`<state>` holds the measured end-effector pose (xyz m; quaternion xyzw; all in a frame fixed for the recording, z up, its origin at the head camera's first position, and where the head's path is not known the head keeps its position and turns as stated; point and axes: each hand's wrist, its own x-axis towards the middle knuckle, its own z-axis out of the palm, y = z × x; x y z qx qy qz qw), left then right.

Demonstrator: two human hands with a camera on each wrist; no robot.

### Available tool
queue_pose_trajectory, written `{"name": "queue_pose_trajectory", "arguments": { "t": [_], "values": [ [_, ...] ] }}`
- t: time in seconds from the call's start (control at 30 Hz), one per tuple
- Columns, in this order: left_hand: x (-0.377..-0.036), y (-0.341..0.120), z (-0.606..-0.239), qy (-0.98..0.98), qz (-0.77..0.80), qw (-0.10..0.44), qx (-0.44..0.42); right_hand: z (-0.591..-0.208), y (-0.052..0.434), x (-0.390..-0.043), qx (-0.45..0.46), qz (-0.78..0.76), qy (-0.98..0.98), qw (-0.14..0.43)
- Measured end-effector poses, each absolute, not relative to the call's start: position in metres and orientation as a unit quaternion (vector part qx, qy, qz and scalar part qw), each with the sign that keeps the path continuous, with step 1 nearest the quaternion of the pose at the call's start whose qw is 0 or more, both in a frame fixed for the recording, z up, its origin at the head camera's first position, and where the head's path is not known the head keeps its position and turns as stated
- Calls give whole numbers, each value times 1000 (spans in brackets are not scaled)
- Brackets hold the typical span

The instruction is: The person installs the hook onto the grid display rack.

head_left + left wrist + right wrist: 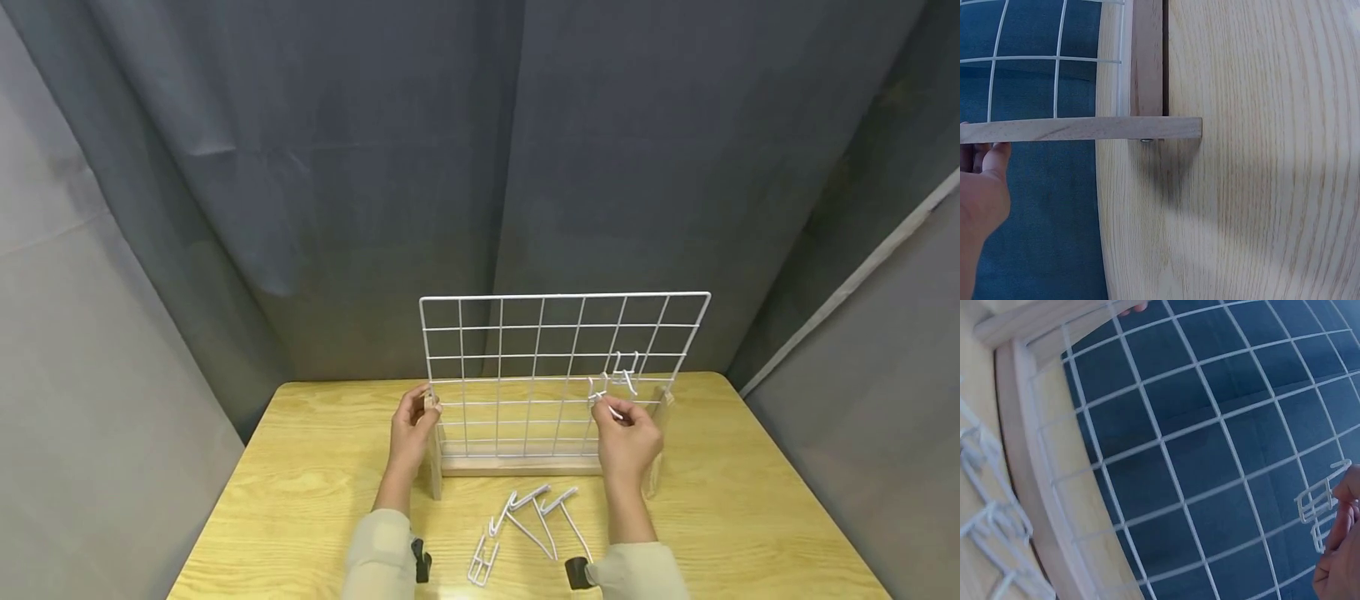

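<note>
A: What does each hand grip?

B: The right hand [626, 442] pinches a small white wire hook [602, 398] between its fingertips [1341, 519], pressed against the upright white wire grid panel [562, 367]; the left hand [412, 429] has its fingers curled round the left pale wooden upright [434, 450] of the panel's stand, steadying it.

A: And nearest the person?

B: Near the front edge of the yellow wood-grain table [300, 500] lies a loose cluster of white wire hooks [525, 521], just between the two beige sleeves; none of them is touched.

A: Farther back?

B: The wooden base rail [517, 465] runs left to right between the hands; the grid rises from it, and the pinched hook sits low on the grid's right side; just beyond it, up and to the right, another white wire hook [626, 371] hangs on the grid.

A: Behind that?

B: A grey curtain [450, 167] closes off the far side.
</note>
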<state>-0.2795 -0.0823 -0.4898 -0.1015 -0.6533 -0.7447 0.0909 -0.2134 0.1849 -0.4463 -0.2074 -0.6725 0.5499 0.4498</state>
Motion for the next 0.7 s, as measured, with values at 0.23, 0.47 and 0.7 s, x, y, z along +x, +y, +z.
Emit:
{"name": "queue_pose_trajectory", "arguments": {
  "t": [0.23, 0.47, 0.7],
  "values": [
    [-278, -82, -485, -661, -738, 87, -105, -436, 173, -224, -201, 571, -638, 477],
    [-279, -83, -486, -663, -737, 84, -101, -425, 168, -232, -224, 574, -612, 495],
    [-277, -83, -488, -661, -738, 86, -104, -421, 166, -230, -238, 581, -592, 504]
  ]
}}
